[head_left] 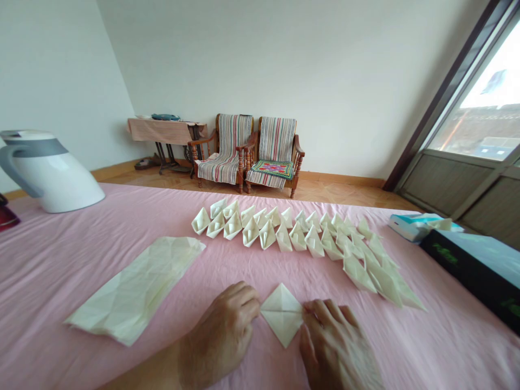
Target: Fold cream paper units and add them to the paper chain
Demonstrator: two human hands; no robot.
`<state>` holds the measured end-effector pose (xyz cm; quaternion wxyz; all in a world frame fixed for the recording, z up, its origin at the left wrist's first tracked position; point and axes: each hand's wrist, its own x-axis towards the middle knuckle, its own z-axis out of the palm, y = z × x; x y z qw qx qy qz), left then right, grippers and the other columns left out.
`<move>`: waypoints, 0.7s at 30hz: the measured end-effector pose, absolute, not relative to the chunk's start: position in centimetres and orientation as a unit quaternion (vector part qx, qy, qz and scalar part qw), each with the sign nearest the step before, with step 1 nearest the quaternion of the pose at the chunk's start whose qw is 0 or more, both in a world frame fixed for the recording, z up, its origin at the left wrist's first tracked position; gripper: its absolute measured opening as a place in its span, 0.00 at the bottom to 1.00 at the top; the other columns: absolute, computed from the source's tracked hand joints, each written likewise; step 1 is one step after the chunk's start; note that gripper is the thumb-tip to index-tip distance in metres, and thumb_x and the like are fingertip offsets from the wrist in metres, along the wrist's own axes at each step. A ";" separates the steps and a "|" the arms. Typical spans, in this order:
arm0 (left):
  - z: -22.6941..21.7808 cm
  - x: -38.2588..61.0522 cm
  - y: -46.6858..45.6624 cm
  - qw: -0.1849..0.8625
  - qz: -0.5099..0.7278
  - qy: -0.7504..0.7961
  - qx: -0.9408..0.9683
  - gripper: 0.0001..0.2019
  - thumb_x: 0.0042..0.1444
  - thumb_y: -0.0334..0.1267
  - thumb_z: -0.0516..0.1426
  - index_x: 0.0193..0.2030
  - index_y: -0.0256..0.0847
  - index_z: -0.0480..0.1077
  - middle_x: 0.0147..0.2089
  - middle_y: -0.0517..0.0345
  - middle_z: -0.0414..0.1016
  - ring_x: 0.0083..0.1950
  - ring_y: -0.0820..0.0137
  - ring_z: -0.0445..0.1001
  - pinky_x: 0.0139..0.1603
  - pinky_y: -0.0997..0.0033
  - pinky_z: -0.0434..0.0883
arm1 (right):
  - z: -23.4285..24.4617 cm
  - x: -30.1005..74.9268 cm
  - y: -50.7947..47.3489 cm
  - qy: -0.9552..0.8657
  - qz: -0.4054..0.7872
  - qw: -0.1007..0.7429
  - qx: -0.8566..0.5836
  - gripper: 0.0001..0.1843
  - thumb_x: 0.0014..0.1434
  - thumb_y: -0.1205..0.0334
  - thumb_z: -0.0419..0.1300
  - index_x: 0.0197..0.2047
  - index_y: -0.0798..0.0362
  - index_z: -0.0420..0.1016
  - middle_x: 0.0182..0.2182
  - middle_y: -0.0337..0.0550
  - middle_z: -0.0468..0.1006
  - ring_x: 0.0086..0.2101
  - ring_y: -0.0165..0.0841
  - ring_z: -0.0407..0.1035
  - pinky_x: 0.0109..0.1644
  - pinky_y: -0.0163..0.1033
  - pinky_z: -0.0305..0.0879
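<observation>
A cream square of folded paper (281,319) lies flat on the pink cloth in front of me, one corner toward me, with a crease running across its middle. At its left corner my left hand (229,319) is curled, its fingertips pinching the paper's edge. My right hand (337,341) is bent over the right corner, thumb and fingers against the paper. Beyond the hands stand several folded paper boats (267,236), in two rough rows that curve toward me on the right. To the left lies a stack of creased paper sheets (138,287).
A white jug (69,179) with a grey handle stands at the far left of the pink-covered table (134,216). On the right are a blue-and-white tissue pack (410,226) and a black box (467,265). Two wooden armchairs (298,157) stand beyond the table.
</observation>
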<state>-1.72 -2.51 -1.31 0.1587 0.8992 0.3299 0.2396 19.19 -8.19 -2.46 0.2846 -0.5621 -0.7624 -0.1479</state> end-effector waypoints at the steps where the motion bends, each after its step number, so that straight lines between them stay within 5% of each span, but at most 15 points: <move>1: -1.4 -1.7 -2.4 0.168 0.249 0.335 0.893 0.13 0.46 0.16 0.49 0.28 0.38 0.64 0.34 0.58 0.69 0.39 0.67 0.66 0.41 0.68 0.66 | -2.5 19.2 -8.2 -0.762 -0.142 0.287 -0.564 0.10 0.50 0.73 0.55 0.25 0.50 0.73 0.26 0.43 0.74 0.30 0.38 0.68 0.33 0.43 0.51; 7: -0.7 -1.2 -2.2 0.206 0.273 0.395 0.852 0.13 0.47 0.17 0.49 0.31 0.39 0.64 0.33 0.60 0.67 0.36 0.69 0.67 0.38 0.71 0.63 | -2.7 19.4 -8.1 -0.758 -0.119 0.294 -0.569 0.11 0.53 0.72 0.54 0.25 0.50 0.73 0.25 0.43 0.73 0.30 0.37 0.67 0.34 0.43 0.52; 11: 0.0 -0.7 -2.4 0.232 0.270 0.418 0.836 0.02 0.55 0.29 0.58 0.34 0.38 0.69 0.36 0.57 0.70 0.40 0.66 0.69 0.41 0.68 0.65 | -3.3 19.5 -8.0 -0.753 -0.101 0.302 -0.575 0.12 0.55 0.72 0.52 0.25 0.51 0.71 0.25 0.43 0.72 0.30 0.36 0.66 0.35 0.42 0.54; 14: -0.1 -0.4 -2.3 0.226 0.269 0.426 0.833 0.05 0.56 0.35 0.61 0.31 0.38 0.70 0.33 0.58 0.71 0.38 0.66 0.69 0.40 0.68 0.64 | -3.9 19.4 -7.9 -0.741 -0.112 0.315 -0.582 0.11 0.54 0.71 0.52 0.24 0.50 0.69 0.25 0.44 0.70 0.30 0.37 0.65 0.35 0.42 0.55; 21: -0.9 0.0 -1.7 0.233 0.265 0.455 0.818 0.09 0.56 0.31 0.60 0.25 0.38 0.71 0.27 0.62 0.71 0.32 0.70 0.70 0.38 0.70 0.61 | -3.1 19.4 -7.9 -0.754 -0.112 0.294 -0.577 0.12 0.53 0.73 0.52 0.24 0.51 0.70 0.25 0.44 0.72 0.30 0.36 0.67 0.34 0.42 0.54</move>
